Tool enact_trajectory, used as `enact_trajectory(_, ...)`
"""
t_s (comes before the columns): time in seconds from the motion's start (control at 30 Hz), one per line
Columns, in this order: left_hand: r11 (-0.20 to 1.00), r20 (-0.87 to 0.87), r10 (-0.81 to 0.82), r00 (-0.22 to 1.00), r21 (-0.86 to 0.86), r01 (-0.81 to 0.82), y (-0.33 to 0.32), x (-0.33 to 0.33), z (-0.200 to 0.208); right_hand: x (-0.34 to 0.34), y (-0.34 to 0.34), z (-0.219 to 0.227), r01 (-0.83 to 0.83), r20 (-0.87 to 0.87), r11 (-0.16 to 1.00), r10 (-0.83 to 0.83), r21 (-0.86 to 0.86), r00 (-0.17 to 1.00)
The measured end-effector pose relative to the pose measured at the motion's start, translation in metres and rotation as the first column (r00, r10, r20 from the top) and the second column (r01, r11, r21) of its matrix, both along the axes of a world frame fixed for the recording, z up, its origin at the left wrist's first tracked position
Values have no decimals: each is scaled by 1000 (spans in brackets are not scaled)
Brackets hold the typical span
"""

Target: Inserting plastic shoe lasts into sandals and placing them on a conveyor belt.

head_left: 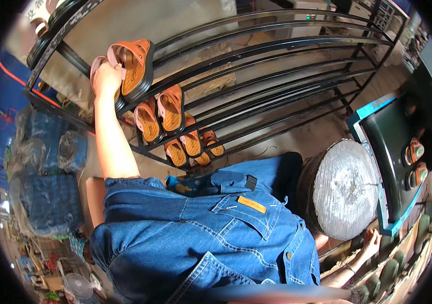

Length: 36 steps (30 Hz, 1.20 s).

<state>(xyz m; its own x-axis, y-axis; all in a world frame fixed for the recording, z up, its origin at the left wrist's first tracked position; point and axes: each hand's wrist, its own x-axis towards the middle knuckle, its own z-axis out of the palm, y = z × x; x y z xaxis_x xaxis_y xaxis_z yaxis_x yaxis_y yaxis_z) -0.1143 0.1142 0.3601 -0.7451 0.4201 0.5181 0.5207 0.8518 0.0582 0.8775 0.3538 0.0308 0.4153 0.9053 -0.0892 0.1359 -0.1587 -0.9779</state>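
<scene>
My left hand [107, 80] reaches to the far left, closed on an orange-brown sandal [96, 65] with a black sole on the black metal rack [211, 63]. Its fingers partly cover that sandal. Right beside them leans a matching sandal [137, 71], its tan footbed facing me. On the rack levels below stand several more such sandals [171, 109]. At the lower right, my right hand [371, 243] is held out with fingers loosely bent and nothing visible in them. It is nearest to the blue-edged frame of a dark green conveyor belt [378, 152].
Between my body and the belt stands a round stump-like block [347, 190] with a worn grey top. Two sandals [416, 175] lie on the belt at the right. Green shoe lasts [390, 271] line the lower right. Wrapped blue bundles [51, 202] are stacked at the left.
</scene>
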Motion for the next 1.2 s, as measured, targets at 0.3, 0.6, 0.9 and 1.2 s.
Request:
enact_trajectory(0.3, 450, -461, -775, 432, 77, 890, 160, 193, -53, -29, -156, 43, 282, -125, 936, -260, 212, 958)
enact_trajectory(0.6, -347, -132, -937, -323, 247, 905, 284, 378, -167, -200, -283, 190, 506, 300, 700, -691, 503, 657)
enact_trajectory(0.9, -213, 383, -832, -400, 446, 869, 269, 461, -212, -240, -359, 243, 543, 515, 495, -848, 679, 129)
enact_trajectory(1.2, -246, 273, -554, -786, 849, 468, 223, 430, -181, -133, -239, 149, 551, 508, 485, -852, 679, 124)
